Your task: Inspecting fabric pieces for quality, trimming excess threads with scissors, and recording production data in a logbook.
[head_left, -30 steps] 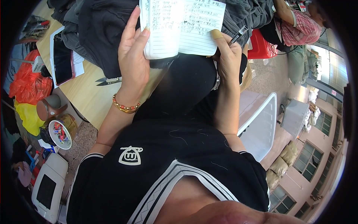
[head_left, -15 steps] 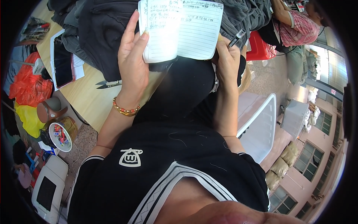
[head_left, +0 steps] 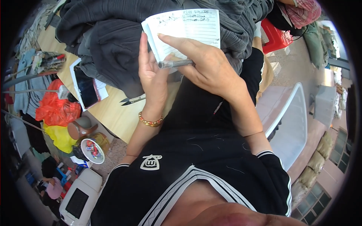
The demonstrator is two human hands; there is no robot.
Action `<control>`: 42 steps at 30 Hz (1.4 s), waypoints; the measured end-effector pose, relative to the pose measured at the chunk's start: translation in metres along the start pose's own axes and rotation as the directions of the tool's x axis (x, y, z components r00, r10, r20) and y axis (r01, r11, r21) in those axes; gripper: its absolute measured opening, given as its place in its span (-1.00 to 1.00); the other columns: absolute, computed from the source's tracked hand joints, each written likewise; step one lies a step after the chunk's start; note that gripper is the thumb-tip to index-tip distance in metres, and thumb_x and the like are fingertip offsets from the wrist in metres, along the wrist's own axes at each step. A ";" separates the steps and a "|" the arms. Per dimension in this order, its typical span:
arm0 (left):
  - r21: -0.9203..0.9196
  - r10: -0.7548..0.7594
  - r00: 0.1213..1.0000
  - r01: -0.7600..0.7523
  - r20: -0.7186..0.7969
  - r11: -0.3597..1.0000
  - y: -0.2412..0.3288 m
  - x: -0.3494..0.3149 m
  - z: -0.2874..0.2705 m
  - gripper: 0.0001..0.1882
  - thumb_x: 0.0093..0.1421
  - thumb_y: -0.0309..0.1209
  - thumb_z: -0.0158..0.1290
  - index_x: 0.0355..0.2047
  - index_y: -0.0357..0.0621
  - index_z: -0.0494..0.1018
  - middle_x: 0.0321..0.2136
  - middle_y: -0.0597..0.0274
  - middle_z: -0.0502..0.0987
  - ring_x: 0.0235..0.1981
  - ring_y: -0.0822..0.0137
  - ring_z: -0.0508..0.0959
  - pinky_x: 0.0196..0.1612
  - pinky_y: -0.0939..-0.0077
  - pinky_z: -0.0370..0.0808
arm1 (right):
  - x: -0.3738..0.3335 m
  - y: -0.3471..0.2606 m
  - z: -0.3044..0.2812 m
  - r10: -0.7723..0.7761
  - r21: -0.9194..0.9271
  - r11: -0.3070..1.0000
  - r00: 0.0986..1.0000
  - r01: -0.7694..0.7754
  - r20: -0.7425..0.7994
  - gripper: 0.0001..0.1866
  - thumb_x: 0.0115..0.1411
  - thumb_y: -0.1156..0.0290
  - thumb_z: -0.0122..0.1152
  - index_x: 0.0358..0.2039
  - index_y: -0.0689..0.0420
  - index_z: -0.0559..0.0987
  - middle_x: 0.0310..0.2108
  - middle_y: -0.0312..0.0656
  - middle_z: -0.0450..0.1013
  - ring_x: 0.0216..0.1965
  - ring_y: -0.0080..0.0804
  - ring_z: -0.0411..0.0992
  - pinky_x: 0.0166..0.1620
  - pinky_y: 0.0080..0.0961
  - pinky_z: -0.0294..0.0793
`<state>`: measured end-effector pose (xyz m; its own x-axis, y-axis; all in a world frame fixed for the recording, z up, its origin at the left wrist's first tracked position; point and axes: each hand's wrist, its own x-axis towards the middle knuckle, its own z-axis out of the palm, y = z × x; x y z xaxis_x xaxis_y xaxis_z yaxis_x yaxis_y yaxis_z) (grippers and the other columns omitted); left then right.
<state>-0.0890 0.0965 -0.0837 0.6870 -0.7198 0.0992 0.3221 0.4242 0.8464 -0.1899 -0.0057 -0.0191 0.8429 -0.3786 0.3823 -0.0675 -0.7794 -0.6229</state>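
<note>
An open lined notebook [head_left: 201, 35] with handwriting on its upper part lies in front of me, dark grey pleated cloth behind it. My left hand [head_left: 154, 79] grips it at the lower left edge, a beaded bracelet [head_left: 151, 122] on that wrist. Reaching across from the right, my right hand [head_left: 215, 66] has its pointing finger on the left page. A pen [head_left: 175, 63] with a clear end is gripped in that same hand, lying sideways below the pages. The pen's other end is hidden by the palm.
Snips [head_left: 134, 100] and a dark phone [head_left: 86, 88] lie on the wooden table [head_left: 109, 109]. Left of it are a red bag [head_left: 58, 105], a brown mug [head_left: 81, 128] and a tub [head_left: 93, 150] of small wrapped pieces. A red stool [head_left: 272, 35] and a clear bin [head_left: 292, 128] stand right.
My right hand has moved left from the notebook's right edge to across its pages, pen still in it. The notebook has come slightly lower. The whole view has shifted.
</note>
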 end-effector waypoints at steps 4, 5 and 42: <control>0.068 0.026 1.000 -0.025 -0.012 0.997 -0.009 0.003 -0.007 -0.20 0.25 -0.72 -0.02 0.43 -0.20 -0.13 0.12 -0.08 0.44 0.10 0.33 0.48 0.11 0.49 0.43 | -0.003 -0.002 -0.008 -0.002 -0.031 1.000 1.000 0.003 0.031 -0.50 0.03 0.46 0.23 0.06 0.05 0.54 -0.17 -0.08 0.55 -0.28 -0.09 0.56 -0.25 -0.32 0.57; 0.049 0.045 0.999 -0.044 -0.018 0.998 -0.010 0.004 -0.008 -0.20 0.25 -0.72 -0.03 0.43 -0.18 -0.13 0.10 -0.04 0.47 0.13 0.34 0.46 0.16 0.49 0.39 | -0.006 0.001 -0.006 -0.011 -0.036 0.999 0.992 0.006 -0.125 -0.50 0.00 0.49 0.25 0.04 0.05 0.55 -0.18 -0.09 0.55 -0.29 -0.11 0.56 -0.27 -0.33 0.56; -0.081 -0.098 0.989 0.089 -0.112 0.993 -0.010 0.003 -0.007 -0.74 0.28 -0.62 0.06 -0.02 -0.32 0.43 -0.10 0.13 0.57 -0.10 0.44 0.56 -0.03 0.55 0.50 | -0.001 0.017 0.002 0.116 -0.070 0.991 0.993 -0.117 -0.019 -0.67 0.03 0.42 0.24 -0.16 0.25 0.65 -0.19 0.01 0.59 -0.22 -0.10 0.59 -0.13 -0.30 0.57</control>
<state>-0.0855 0.0935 -0.0958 0.7207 -0.6919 -0.0434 0.4337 0.4011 0.8068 -0.1910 -0.0172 -0.0313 0.8194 -0.4753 0.3204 -0.2023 -0.7628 -0.6142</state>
